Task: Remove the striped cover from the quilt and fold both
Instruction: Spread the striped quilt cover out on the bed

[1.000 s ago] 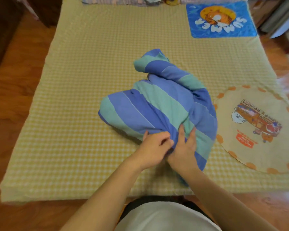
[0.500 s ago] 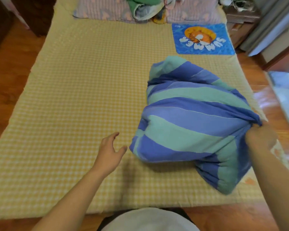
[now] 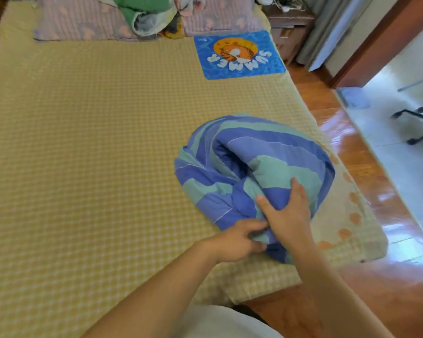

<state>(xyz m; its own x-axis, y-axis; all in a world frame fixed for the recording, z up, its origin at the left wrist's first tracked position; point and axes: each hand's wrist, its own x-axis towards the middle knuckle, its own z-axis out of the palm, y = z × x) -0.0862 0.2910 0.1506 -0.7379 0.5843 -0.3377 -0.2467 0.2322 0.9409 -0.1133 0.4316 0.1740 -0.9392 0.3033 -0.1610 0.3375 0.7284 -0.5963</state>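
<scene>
The quilt in its blue and teal striped cover (image 3: 266, 162) lies bunched in a rounded heap on the right part of the yellow checked bed (image 3: 95, 154). My left hand (image 3: 237, 240) pinches the cover's near edge with fingers closed on the fabric. Beside it, my right hand (image 3: 287, 213) presses on the heap, thumb and fingers wrapped over a fold of the cover. The quilt inside is hidden by the cover.
A cream round mat with orange dots (image 3: 347, 215) lies under the heap at the bed's right edge. A blue "SUMMER" tiger mat (image 3: 239, 56) sits farther back. Pillows and green bedding (image 3: 144, 15) line the head. Glossy wood floor (image 3: 366, 172) runs along the right.
The heap was lifted and swung to the right by my right hand, then set down on the round mat. My left hand, free half a second ago, has returned to grip the cover's edge.
</scene>
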